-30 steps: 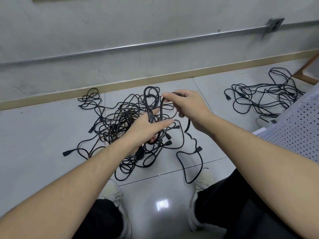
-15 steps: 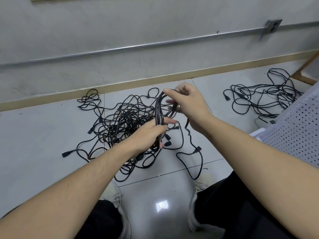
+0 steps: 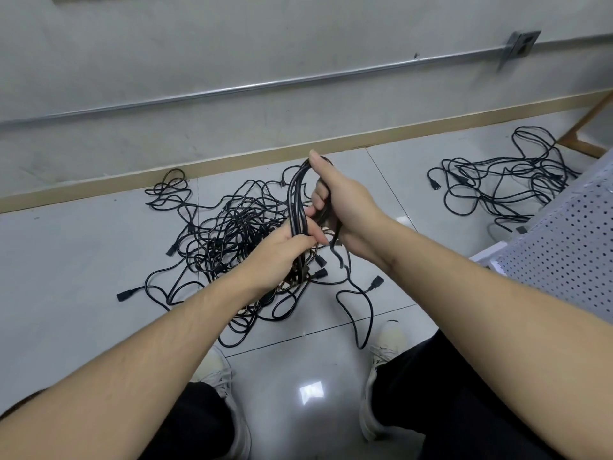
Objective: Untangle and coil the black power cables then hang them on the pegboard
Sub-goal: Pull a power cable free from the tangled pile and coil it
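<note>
A narrow coil of black power cable (image 3: 296,197) stands upright between my hands above the floor. My left hand (image 3: 282,257) grips the coil's lower part, fingers curled round the strands. My right hand (image 3: 341,200) holds the coil's top loop, thumb up over the bend. The cable's loose tail (image 3: 356,300) hangs down from my right hand to the floor and ends in a plug (image 3: 375,283). Beneath my hands a big tangled pile of black cables (image 3: 225,234) lies on the tiles. The white pegboard (image 3: 570,247) stands at the right edge.
A second, smaller tangle of black cables (image 3: 497,180) lies on the floor at the right, near a wooden frame leg (image 3: 587,127). A grey wall with a metal conduit (image 3: 265,84) runs behind the pile. My shoes (image 3: 381,360) and black trousers are at the bottom.
The loops have been gathered from a loose bunch into one tight upright coil. My left hand has closed round its lower part, and my right hand has turned to hold the top.
</note>
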Motion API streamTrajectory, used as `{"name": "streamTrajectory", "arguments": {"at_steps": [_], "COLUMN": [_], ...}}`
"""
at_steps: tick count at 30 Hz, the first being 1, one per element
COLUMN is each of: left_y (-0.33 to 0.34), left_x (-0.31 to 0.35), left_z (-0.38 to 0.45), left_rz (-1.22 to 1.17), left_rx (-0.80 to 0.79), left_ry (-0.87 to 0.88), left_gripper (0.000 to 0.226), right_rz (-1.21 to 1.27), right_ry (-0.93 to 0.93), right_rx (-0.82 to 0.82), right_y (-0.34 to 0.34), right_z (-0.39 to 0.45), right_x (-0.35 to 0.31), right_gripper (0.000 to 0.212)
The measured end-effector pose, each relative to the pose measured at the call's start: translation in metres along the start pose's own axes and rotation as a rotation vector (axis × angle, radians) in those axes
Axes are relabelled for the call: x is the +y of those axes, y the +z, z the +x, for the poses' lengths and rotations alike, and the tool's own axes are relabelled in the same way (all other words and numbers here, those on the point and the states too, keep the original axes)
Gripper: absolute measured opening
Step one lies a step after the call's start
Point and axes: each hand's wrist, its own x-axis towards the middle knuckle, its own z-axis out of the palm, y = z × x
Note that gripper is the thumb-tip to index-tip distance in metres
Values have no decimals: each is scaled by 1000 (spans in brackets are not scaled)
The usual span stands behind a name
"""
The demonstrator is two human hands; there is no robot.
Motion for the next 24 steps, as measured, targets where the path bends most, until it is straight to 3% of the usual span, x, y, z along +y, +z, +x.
{"name": "streamTrajectory", "arguments": {"at_steps": [10, 12, 16, 21, 24], "left_y": [4, 4, 10, 3, -7], "left_x": [4, 5, 11, 11, 18], "left_z": [-6, -8, -9, -10, -7], "left_rz": [-382, -341, -281, -290, -358], "left_rx": [-209, -195, -99, -15, 93], "left_ry": [-114, -111, -60, -91, -89], "left_gripper": [18, 8, 23, 25, 20], "right_rz": [-16, -66, -119, -64, -205], "right_ry": [-36, -34, -47, 77, 133], "right_rx": [51, 77, 116, -116, -256], "right_y": [-14, -17, -15, -13, -19], "right_z": [5, 8, 13, 11, 13], "right_x": [-9, -8, -5, 6, 16], "right_gripper": [66, 68, 64, 73, 70]}}
